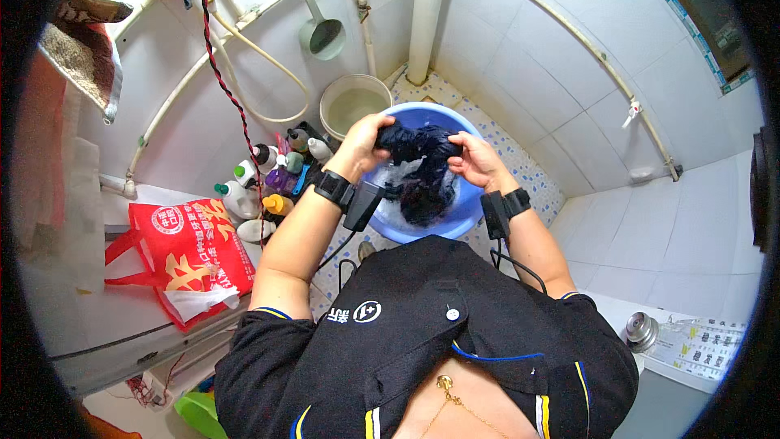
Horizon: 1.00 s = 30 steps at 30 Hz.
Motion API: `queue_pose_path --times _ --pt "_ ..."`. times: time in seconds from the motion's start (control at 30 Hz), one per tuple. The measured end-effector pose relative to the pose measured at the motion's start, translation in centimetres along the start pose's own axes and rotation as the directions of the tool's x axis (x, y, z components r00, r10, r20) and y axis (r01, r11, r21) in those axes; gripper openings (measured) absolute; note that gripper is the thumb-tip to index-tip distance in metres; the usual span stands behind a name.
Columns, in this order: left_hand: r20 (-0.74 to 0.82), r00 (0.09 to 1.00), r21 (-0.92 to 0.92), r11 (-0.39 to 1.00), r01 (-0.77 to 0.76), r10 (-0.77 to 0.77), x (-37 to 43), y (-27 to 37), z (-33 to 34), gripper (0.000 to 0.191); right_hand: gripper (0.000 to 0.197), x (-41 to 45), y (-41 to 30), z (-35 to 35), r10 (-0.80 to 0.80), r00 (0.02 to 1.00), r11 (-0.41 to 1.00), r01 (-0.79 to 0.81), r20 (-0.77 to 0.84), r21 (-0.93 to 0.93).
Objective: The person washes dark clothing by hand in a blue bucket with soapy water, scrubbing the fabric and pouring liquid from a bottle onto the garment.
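Observation:
A dark, wet garment [429, 155] is stretched between my two hands, its lower part lying in whitish, sudsy water in a blue plastic basin [466, 204]. My left hand [365, 145] grips the cloth at the basin's left side, fingers folded over its edge. On the right, my right hand [472, 158] pinches the other end between thumb and fingers. Both wrists wear black straps with small black boxes and cables. The garment's exact kind cannot be told.
A pale bucket [356, 103] of water stands behind the basin, touching or nearly so. Several bottles [244, 198] and a red bag [189, 256] are on the left. A dipper [323, 33] hangs on the tiled wall; a white vertical pipe [428, 18] reaches the speckled floor [518, 161]. A red-black twisted cord [228, 88] hangs left.

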<state>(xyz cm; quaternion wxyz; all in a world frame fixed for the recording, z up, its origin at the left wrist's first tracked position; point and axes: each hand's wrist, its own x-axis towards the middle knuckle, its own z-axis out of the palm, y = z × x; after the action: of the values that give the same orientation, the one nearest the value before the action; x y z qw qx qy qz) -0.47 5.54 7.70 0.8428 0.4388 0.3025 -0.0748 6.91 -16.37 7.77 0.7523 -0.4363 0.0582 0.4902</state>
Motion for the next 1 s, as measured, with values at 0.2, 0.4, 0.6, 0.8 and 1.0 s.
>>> queue_pose_path --times 0.2,0.4,0.6,0.8,1.0 --pt "-0.129 0.987 0.078 0.991 0.104 -0.093 3.9 -6.9 -0.5 0.025 0.008 -4.0 -4.3 4.9 -0.129 0.971 0.985 0.148 0.202 -0.086" --pt "0.428 0.898 -0.281 0.929 0.242 -0.104 5.6 -9.6 2.6 0.054 0.011 -3.7 -4.0 5.4 -0.071 0.967 0.992 0.093 0.243 -0.084" --pt "0.396 0.894 -0.288 0.897 0.336 -0.209 6.7 -13.4 2.4 0.047 0.044 1.1 1.9 0.7 -0.269 0.962 0.626 0.134 -0.052 -0.768" --pt "0.135 0.934 -0.280 0.891 0.357 -0.331 7.5 -15.0 1.0 0.042 0.057 4.9 7.7 -1.8 -0.247 0.939 0.207 -0.191 -0.241 -0.959" --pt "-0.016 0.950 -0.125 0.944 0.306 -0.311 6.0 -12.1 3.1 0.040 0.049 5.2 8.0 -4.3 -0.312 0.935 0.232 -0.097 -0.168 -0.968"
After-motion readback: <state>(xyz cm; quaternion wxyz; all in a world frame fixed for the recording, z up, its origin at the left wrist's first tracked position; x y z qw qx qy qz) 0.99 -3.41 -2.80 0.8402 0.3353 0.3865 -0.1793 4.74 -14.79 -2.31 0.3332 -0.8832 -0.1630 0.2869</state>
